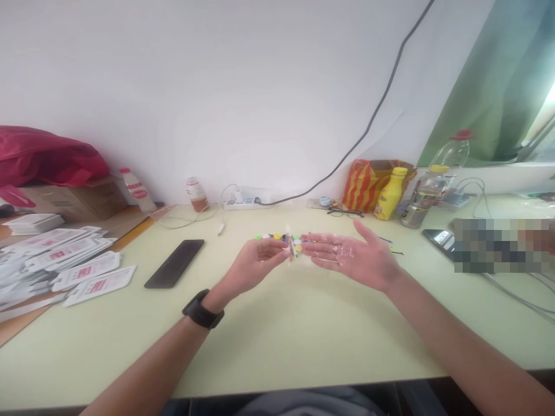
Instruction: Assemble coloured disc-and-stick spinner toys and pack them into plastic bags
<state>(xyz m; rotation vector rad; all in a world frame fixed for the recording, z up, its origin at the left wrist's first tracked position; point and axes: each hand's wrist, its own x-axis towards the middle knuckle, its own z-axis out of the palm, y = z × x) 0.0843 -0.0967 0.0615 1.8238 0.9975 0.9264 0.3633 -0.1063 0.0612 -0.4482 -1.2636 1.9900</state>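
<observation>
The left hand (251,263) pinches a thin stick (291,244) above the table (281,341); the right hand (368,261) lies spread, clear plastic (346,253) across it. Tilting could shed the plastic; a loosened pinch, the stick.

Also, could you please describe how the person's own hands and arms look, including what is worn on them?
The left hand and right hand are gloveless. A wide black watch or wristband circles the left wrist; no marking is readable. Nothing shows on the right wrist, and no sleeves are visible.
</observation>
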